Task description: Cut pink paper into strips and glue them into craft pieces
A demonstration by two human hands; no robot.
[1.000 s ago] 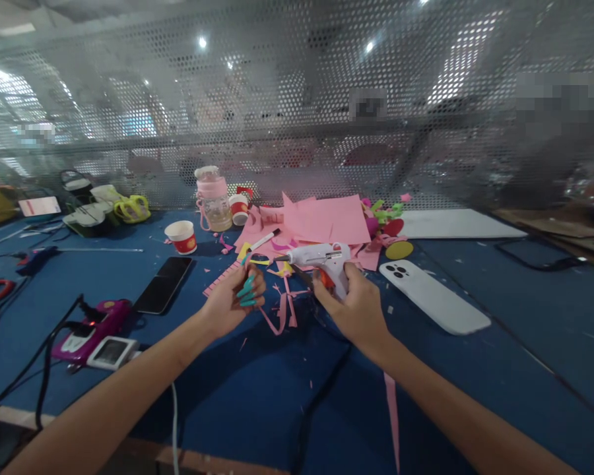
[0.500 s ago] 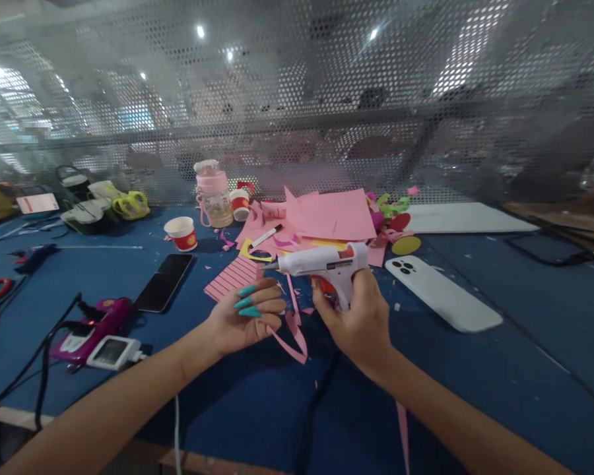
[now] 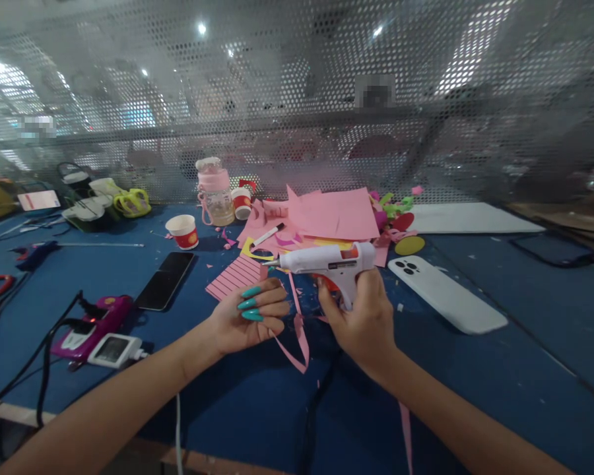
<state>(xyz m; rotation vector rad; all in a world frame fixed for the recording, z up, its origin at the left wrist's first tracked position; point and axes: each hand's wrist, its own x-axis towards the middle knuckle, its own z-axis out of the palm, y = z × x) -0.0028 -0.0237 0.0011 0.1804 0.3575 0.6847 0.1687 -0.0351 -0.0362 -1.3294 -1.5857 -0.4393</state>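
Observation:
My right hand (image 3: 363, 316) is wrapped round the grip of a white hot glue gun (image 3: 317, 258) with an orange trigger; its metal nozzle points left. Just below the nozzle, my left hand (image 3: 252, 313), with long turquoise nails, has its fingers curled in. From it hangs a curling pink paper strip (image 3: 294, 359), pinched between the fingers; a bit of pink also shows above the fingers, near the nozzle tip. Behind that hand lies a pink paper with dark stripes (image 3: 235, 274).
Pink paper sheets (image 3: 334, 214) and coloured scraps are piled at the back. A white phone (image 3: 448, 297) lies to the right, a black phone (image 3: 165, 280) to the left. Near them are a paper cup (image 3: 182, 232), a pink-lidded bottle (image 3: 216, 194), and a purple power strip (image 3: 96, 326) with cables.
The glue gun and my right hand have shifted very slightly right; the nozzle stays close above my left hand. The strip hangs a little lower. Both grips look the same.

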